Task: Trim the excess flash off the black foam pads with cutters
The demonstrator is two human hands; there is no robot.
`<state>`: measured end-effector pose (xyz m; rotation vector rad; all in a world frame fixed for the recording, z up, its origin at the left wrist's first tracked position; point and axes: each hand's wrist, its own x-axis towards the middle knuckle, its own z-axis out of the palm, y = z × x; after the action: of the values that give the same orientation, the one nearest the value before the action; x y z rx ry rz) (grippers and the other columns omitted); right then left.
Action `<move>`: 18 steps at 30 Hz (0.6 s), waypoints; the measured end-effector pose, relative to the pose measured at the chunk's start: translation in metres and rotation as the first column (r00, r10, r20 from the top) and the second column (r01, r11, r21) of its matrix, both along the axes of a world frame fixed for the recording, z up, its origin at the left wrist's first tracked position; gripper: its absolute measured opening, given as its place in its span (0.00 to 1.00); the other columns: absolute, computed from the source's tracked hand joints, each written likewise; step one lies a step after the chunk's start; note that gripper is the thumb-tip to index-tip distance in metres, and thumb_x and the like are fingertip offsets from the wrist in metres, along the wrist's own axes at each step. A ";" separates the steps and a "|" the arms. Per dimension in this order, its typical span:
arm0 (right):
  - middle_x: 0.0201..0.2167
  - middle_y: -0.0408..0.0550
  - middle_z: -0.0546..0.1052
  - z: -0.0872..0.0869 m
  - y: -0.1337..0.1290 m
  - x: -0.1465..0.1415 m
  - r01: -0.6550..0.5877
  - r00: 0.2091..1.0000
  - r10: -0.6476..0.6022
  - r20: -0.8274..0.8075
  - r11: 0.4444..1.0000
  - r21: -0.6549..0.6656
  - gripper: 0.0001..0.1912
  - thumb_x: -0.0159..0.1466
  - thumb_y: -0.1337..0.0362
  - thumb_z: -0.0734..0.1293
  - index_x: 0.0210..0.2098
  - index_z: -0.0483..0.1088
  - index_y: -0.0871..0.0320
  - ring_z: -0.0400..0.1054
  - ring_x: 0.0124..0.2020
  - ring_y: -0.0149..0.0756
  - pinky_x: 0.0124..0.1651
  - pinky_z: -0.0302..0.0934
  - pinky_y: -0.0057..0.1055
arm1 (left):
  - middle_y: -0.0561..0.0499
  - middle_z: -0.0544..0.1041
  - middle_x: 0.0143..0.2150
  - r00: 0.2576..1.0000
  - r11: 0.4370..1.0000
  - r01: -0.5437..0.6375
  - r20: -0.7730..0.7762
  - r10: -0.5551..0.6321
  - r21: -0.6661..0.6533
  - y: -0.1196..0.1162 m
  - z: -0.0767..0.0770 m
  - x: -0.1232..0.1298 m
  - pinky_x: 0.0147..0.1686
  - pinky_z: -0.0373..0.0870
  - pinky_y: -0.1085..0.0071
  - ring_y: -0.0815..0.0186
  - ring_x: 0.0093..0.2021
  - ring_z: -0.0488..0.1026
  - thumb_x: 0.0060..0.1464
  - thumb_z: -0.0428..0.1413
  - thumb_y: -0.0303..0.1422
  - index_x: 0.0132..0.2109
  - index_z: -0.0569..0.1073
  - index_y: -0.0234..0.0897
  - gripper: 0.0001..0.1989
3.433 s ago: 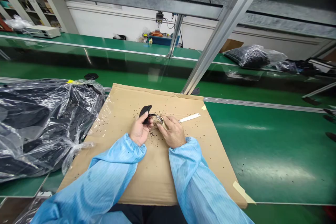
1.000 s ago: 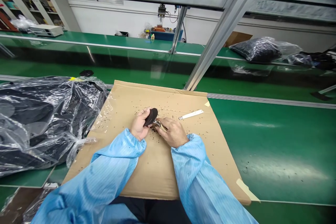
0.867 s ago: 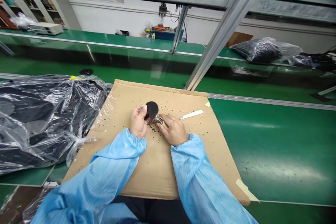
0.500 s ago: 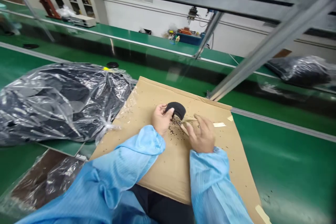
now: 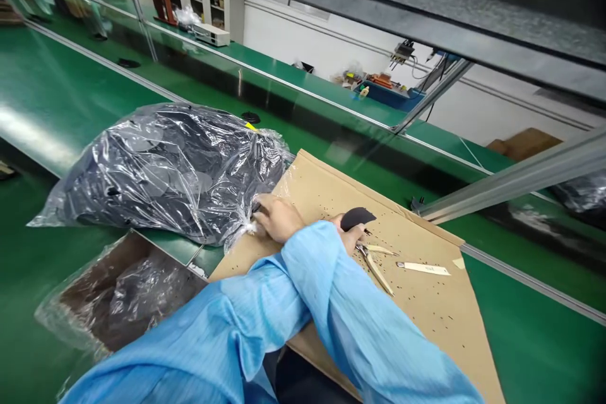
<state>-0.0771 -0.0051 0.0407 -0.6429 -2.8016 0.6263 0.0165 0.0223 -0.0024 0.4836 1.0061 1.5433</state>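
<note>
My right arm crosses over my left. My left hand (image 5: 351, 235) is closed around a curved black piece (image 5: 357, 218) above the cardboard sheet (image 5: 317, 192). My right hand (image 5: 279, 219) has its fingers curled at the gathered neck of a clear plastic bag (image 5: 189, 170) full of black parts. A small dark bit shows at its fingertips; I cannot tell what it is. Cutting pliers (image 5: 376, 260) with cream handles lie spread on the cardboard beside my left hand. Tiny black scraps are scattered around them.
A cream, knife-like tool (image 5: 423, 269) lies to the right on the cardboard. An open box (image 5: 127, 290) lined with plastic stands at the lower left. A metal post (image 5: 511, 177) slants up at the right, and a metal shelf (image 5: 402, 19) hangs overhead.
My right hand has let go of the cutting pliers and crossed leftward to the bag's neck. My left hand still holds the curved black piece. The view has turned left.
</note>
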 end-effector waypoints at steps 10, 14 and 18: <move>0.49 0.50 0.71 -0.011 -0.034 -0.038 -0.189 0.979 0.182 -0.097 0.979 -0.073 0.15 0.60 0.63 0.70 0.47 0.72 0.55 0.66 0.50 0.39 0.54 0.61 0.33 | 0.53 0.71 0.19 0.999 0.999 0.046 0.011 -0.045 -0.016 0.002 -0.002 0.003 0.19 0.64 0.77 0.71 0.18 0.67 0.45 0.60 0.30 0.36 0.72 0.33 0.09; 0.37 0.45 0.76 -0.013 -0.025 -0.023 -0.135 0.986 0.117 -0.123 0.979 -0.152 0.05 0.61 0.66 0.69 0.37 0.75 0.55 0.70 0.42 0.36 0.48 0.63 0.30 | 0.52 0.71 0.18 0.996 0.997 0.063 -0.066 -0.066 -0.041 -0.002 -0.001 0.004 0.19 0.65 0.76 0.71 0.18 0.67 0.46 0.60 0.31 0.36 0.72 0.32 0.09; 0.38 0.48 0.77 -0.022 -0.005 -0.001 0.184 0.952 -0.232 -0.202 0.956 -0.228 0.06 0.62 0.66 0.66 0.39 0.74 0.56 0.71 0.41 0.39 0.49 0.65 0.36 | 0.52 0.71 0.17 0.993 0.992 0.111 -0.038 -0.113 -0.053 -0.005 0.006 0.003 0.19 0.65 0.76 0.71 0.18 0.67 0.46 0.61 0.32 0.35 0.71 0.32 0.10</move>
<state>-0.0778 -0.0096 0.0187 -0.8363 -2.4368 0.8941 0.0196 0.0171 0.0037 0.5293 1.0295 1.4098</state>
